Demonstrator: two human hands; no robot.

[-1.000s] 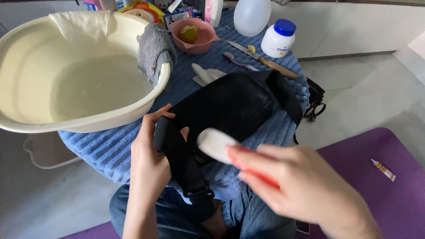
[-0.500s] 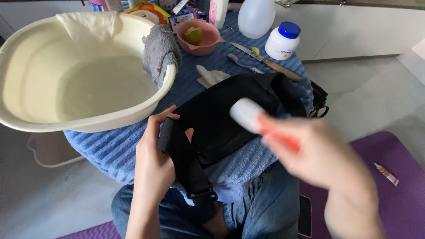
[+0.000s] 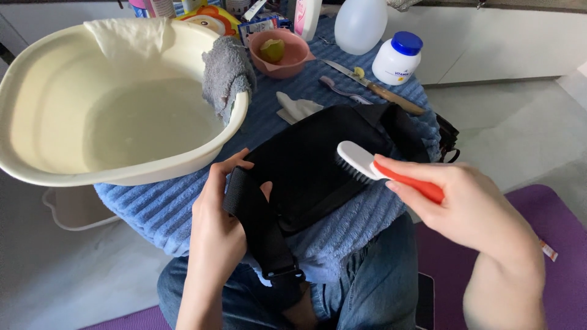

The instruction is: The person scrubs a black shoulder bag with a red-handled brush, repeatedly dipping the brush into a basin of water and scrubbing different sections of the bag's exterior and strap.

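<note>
A black fabric bag (image 3: 309,162) lies on a blue towel (image 3: 165,208) over a small table. My left hand (image 3: 217,226) grips the bag's wide black strap (image 3: 260,229) at its near edge. My right hand (image 3: 465,205) holds a white scrubbing brush (image 3: 358,160) by its red handle. The bristles rest on the bag's right side.
A cream basin (image 3: 122,171) of water stands at the left with a grey cloth (image 3: 226,73) over its rim. Behind the bag are a pink bowl (image 3: 287,58), a knife (image 3: 373,88), a toothbrush (image 3: 342,90), a white jar with blue lid (image 3: 397,58) and bottles. A purple mat (image 3: 550,232) lies on the floor.
My right hand has carried the brush up and to the right, from near the strap onto the bag's right side. My left hand has kept its grip on the strap.
</note>
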